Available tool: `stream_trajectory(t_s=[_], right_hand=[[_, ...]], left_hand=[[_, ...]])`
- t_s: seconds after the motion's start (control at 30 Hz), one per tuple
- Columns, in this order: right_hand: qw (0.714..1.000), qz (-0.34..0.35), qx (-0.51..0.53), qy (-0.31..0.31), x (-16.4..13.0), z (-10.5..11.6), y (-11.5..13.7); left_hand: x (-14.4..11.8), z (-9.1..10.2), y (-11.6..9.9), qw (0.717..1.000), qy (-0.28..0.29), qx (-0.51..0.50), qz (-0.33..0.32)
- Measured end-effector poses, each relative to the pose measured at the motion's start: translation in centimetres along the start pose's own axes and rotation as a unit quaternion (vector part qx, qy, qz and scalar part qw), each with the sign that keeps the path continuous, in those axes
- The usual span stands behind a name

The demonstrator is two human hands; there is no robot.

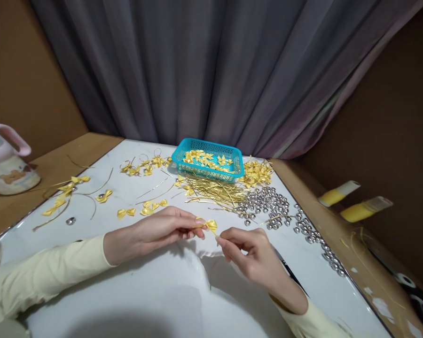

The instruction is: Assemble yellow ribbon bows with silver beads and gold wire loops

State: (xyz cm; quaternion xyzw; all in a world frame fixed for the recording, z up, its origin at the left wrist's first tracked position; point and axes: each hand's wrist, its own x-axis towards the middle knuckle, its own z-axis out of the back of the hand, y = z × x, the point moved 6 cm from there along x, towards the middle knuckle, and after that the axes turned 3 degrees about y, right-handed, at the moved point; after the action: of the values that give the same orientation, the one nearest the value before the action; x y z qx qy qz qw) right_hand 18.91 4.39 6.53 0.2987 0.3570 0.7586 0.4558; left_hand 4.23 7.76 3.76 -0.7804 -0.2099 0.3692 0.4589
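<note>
A small yellow ribbon bow (211, 225) is held up over the front of the white board, between my two hands. My left hand (172, 225) pinches one side of it between thumb and fingertips. From the right, my right hand (248, 249) pinches the bow's lower ribbon tail. Just behind my left hand, several loose yellow bows (126, 213) lie on the board. Beyond my hands is a bundle of gold cords (216, 190), with a spread of silver heart-shaped beads (268, 204) to its right.
A turquoise basket (207, 173) holding yellow bows stands at the back. More bows (257, 172) are heaped beside it. Bows with cords (66, 190) lie at left, near a pink-handled mug (9, 162). Scissors (405, 281) and two yellow-filled tubes (366, 209) are at right.
</note>
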Motion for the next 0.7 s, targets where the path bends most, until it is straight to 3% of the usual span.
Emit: stream_trajectory(t_s=[0.7], right_hand=[[1.0,0.004,-0.006,-0.002,-0.37,0.22,0.3]], left_hand=[[-0.27,-0.27,-0.7,0.999,-0.012,0.051,-0.013]])
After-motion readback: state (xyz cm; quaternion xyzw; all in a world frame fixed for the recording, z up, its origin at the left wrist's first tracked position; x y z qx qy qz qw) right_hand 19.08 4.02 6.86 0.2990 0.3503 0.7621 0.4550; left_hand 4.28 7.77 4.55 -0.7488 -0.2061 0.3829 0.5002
